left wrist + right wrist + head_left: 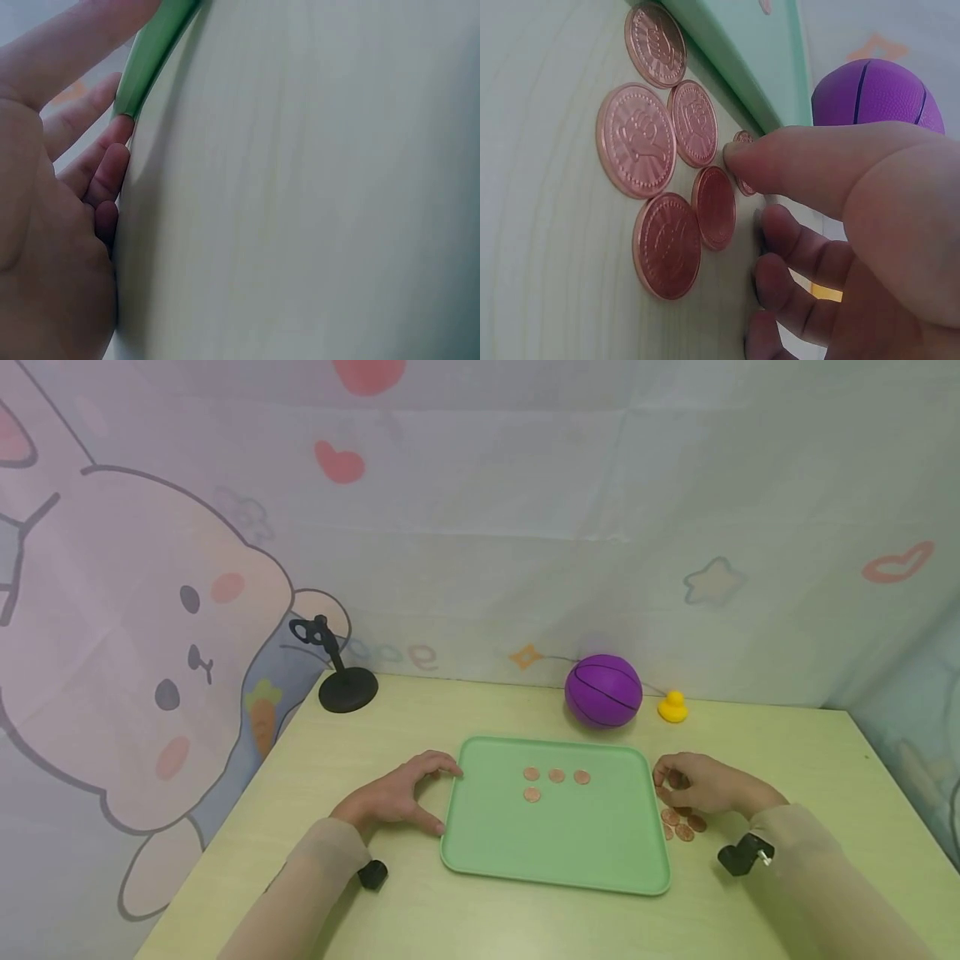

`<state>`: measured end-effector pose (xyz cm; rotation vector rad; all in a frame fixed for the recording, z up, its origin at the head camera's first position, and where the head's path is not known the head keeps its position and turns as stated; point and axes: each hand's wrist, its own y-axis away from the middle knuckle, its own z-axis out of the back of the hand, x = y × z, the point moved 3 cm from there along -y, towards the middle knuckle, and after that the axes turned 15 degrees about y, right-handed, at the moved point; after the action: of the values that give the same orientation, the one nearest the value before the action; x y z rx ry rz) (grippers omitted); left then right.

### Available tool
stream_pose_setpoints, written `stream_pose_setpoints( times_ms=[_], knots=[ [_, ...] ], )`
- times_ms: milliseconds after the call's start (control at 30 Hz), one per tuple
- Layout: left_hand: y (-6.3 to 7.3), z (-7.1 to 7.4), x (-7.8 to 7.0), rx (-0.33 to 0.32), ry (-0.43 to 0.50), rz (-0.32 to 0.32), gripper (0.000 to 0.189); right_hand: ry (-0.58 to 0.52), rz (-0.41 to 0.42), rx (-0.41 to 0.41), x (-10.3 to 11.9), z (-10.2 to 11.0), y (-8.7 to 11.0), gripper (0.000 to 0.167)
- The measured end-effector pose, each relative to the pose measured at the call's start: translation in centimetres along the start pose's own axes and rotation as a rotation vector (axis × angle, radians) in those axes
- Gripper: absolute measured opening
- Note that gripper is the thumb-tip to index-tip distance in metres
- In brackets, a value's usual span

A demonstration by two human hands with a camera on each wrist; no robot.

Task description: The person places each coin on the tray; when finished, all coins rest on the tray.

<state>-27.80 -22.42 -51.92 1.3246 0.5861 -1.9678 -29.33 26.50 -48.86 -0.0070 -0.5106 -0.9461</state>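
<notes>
By the narrowly curled right hand (701, 783), a copper coin (745, 185) beside the green tray (555, 843) is met; a pinch cannot be confirmed. Neighbouring coins (636, 141) could be scattered by fingertips (778, 222), and four tray coins (532, 794) shifted by a nudge from the wide-spread left hand (395, 793).

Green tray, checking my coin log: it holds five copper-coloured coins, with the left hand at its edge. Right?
Five is wrong: the head view shows four copper-coloured coins on the green tray. The left hand is at its edge, as stated.
</notes>
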Motion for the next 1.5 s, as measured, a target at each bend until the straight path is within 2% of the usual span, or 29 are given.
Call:
stream_pose_setpoints(
  times_ms=[367, 900, 1100, 1300, 1500],
  knots=[
    [0.06, -0.13, -0.25, -0.01, 0.012, 0.028, 0.079, 0.025, -0.002, -0.022, 0.1, -0.02, 0.01, 0.011],
    [0.13, -0.11, -0.11, -0.005, 0.004, 0.019, 0.08, 0.039, 0.003, -0.047, 0.19, -0.14, 0.18, 0.011],
    [0.12, -0.05, -0.15, -0.007, 0.001, 0.028, 0.081, -0.013, 0.024, -0.046, 0.43, -0.03, 0.22, 0.01],
    [0.12, -0.08, -0.35, -0.004, 0.007, 0.017, 0.08, -0.022, -0.013, -0.04, 0.25, -0.03, 0.06, 0.01],
    [0.06, -0.02, -0.28, -0.006, 0.006, 0.025, 0.08, 0.001, -0.028, -0.085, -0.02, -0.03, -0.09, 0.017]
  ],
)
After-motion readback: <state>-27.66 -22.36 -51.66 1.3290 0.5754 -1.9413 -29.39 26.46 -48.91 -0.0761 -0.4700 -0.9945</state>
